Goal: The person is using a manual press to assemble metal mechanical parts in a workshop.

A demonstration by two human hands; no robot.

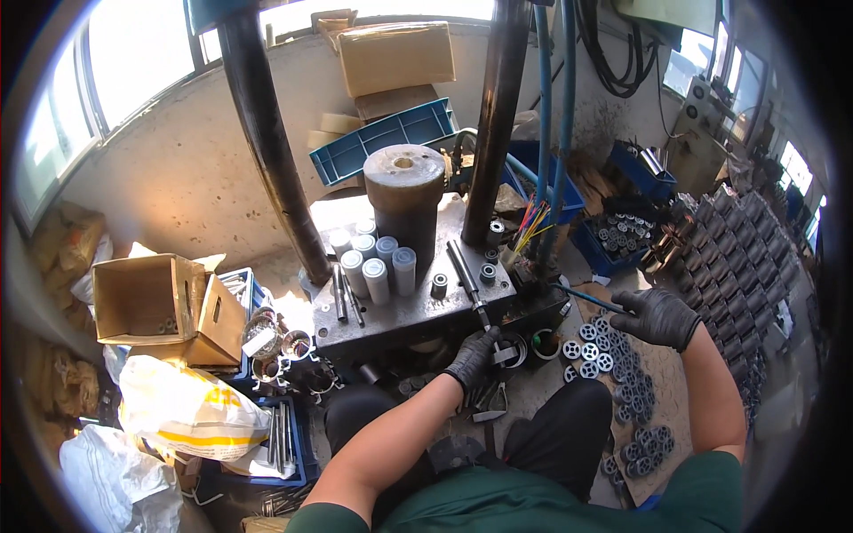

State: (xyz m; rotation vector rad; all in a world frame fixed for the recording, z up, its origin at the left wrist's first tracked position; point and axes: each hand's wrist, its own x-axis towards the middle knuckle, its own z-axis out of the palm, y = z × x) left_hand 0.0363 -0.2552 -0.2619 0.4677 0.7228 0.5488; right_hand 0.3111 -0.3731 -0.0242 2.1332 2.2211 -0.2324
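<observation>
My left hand point(474, 360), in a dark glove, is closed around the thin lower end of a metal shaft point(465, 274). The shaft's thicker dark part reaches over the front of the steel press table point(400, 322). A bright metal ring point(506, 357) is right beside those fingers; whether it touches them I cannot tell. Out to the right, my gloved right hand point(659, 318) grips one end of a thin blue rod point(588, 298), which points left toward the table's corner. Spoked metal wheels point(589, 352) lie on cardboard below that hand.
Capped pale plastic tubes point(377, 280) stand before a thick steel cylinder point(404, 200). Two dark columns point(271, 147) rise from the table. Small metal bushings point(439, 285) stand near the shaft. Stacked dark cylinders point(737, 258) fill the right; a cardboard box point(142, 298) and bags stand left.
</observation>
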